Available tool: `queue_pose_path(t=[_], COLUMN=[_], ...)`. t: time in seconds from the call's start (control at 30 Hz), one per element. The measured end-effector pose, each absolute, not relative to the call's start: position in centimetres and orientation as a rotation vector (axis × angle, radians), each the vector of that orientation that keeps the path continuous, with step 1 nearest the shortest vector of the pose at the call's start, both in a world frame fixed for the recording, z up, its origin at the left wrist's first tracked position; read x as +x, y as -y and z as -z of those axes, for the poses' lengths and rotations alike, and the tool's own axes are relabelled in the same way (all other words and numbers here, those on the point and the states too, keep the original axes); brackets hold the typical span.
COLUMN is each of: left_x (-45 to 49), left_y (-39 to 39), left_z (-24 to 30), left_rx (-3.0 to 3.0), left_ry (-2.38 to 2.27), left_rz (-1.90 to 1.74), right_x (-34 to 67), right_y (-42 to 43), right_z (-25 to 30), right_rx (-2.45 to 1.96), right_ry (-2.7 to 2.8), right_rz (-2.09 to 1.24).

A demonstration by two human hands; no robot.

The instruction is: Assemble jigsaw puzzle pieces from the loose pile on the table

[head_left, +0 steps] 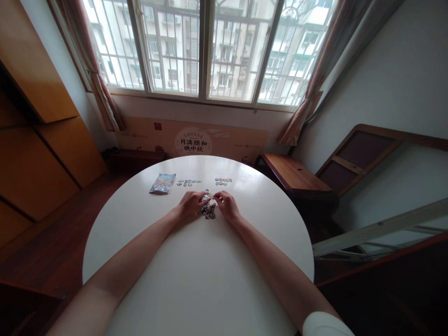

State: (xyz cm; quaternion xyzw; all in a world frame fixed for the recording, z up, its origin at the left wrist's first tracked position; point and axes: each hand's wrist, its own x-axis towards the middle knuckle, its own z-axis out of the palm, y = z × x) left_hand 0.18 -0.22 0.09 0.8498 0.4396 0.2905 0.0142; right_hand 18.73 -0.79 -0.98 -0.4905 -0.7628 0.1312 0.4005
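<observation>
On a round white table (196, 280) both my forearms reach forward to a small heap of dark jigsaw pieces (207, 212). My left hand (191, 202) rests at the heap's left side with its fingers curled over some pieces. My right hand (227, 204) is at the heap's right, fingertips pinched together close to the left hand's fingers; what they hold is too small to name. Beyond the hands lie two small joined groups of pieces (189, 183) (223, 181) and a colourful puzzle bag (163, 183) to the left.
A barred window with tied curtains fills the far wall. A printed cardboard panel (193, 141) leans under it. A wooden bench (293, 173) stands at the right beyond the table, wooden cabinets (42, 154) at the left, a slanted rail (378, 228) at the right.
</observation>
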Motion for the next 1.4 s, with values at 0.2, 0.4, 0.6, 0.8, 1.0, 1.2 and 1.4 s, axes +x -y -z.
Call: queue_pose_path(t=[0.2, 0.4, 0.6, 0.8, 1.0, 1.2, 1.4], left_x=[0.22, 0.18, 0.19, 0.13, 0.17, 0.21, 0.21], left_y=[0.29, 0.29, 0.19, 0.09, 0.02, 0.14, 0.3], left_z=[-0.14, -0.14, -0.12, -0.02, 0.04, -0.03, -0.33], left_rx=[2.641, 2.655, 2.692, 2.694, 2.683, 2.693, 2.692], left_ry=[-1.354, -1.348, -1.376, -1.364, -1.368, -1.367, -1.356], left_rz=[-0.878, -0.87, -0.837, -0.831, -0.826, -0.813, -0.788], right_x=[18.71, 18.69, 18.69, 18.64, 18.63, 18.68, 18.63], right_y=[0.67, 0.57, 0.37, 0.68, 0.68, 0.88, 0.94], right_z=[1.08, 1.27, 1.53, 1.18, 1.24, 1.06, 0.95], right_rx=[-1.227, -1.196, -1.197, -1.233, -1.241, -1.238, -1.249], right_ry=[1.93, 1.933, 1.937, 1.967, 1.997, 2.01, 2.007], right_rz=[-0.328, -0.342, -0.337, -0.362, -0.357, -0.349, -0.364])
